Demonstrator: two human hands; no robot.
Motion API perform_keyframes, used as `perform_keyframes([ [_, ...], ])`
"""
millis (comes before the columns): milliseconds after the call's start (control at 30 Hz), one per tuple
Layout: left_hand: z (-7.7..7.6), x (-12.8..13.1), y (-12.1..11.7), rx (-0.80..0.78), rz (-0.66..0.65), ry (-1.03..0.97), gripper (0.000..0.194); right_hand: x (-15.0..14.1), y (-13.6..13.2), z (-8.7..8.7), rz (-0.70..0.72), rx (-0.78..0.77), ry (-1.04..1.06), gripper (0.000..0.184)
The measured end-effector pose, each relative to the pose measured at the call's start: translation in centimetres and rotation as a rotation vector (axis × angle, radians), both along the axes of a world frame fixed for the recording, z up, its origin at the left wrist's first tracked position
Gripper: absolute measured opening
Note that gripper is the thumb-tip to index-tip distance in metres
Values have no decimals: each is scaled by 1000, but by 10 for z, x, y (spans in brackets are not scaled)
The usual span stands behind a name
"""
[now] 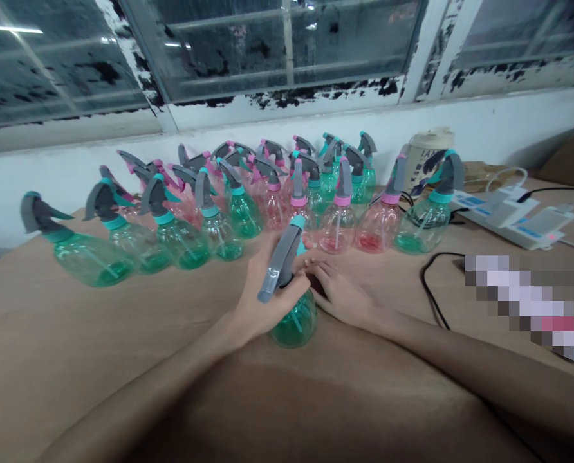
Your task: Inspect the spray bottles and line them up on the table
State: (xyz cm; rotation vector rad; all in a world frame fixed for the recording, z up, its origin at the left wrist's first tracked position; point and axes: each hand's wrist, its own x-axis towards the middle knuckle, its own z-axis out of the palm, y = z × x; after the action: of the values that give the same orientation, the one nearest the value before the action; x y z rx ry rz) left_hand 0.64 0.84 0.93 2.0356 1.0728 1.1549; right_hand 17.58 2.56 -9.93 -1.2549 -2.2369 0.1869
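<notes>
A green spray bottle (pixel 294 325) with a grey and teal trigger head stands on the table in front of me. My left hand (pixel 272 289) is wrapped around its neck, just below the spray head. From the other side my right hand (pixel 340 289) is at the bottle, with its fingers bent in against the neck and upper body. Its fingertips are partly hidden behind the bottle and my left hand. Behind my hands stand several more spray bottles, among them a green one (pixel 241 215) and a pink one (pixel 335 235).
Crowded rows of green and pink spray bottles stand on the wooden table (pixel 171 321) toward the wall. A power strip (pixel 504 222) with plugged-in chargers lies at the right, near a black cable (pixel 429 289). A printed container (pixel 426 154) stands by the wall, below the windows.
</notes>
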Motion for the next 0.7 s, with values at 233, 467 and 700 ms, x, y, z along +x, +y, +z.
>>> perform_keyframes([
  [233,6,0,-1,-7,-39,32,15,-2,-2,4,-13,-27,-2,31],
  [467,2,1,-3,21,43,28,15,-1,0,1,2,-8,0,34],
  [700,1,-1,-3,-25,40,81,9,-1,0,1,-2,-12,6,32],
])
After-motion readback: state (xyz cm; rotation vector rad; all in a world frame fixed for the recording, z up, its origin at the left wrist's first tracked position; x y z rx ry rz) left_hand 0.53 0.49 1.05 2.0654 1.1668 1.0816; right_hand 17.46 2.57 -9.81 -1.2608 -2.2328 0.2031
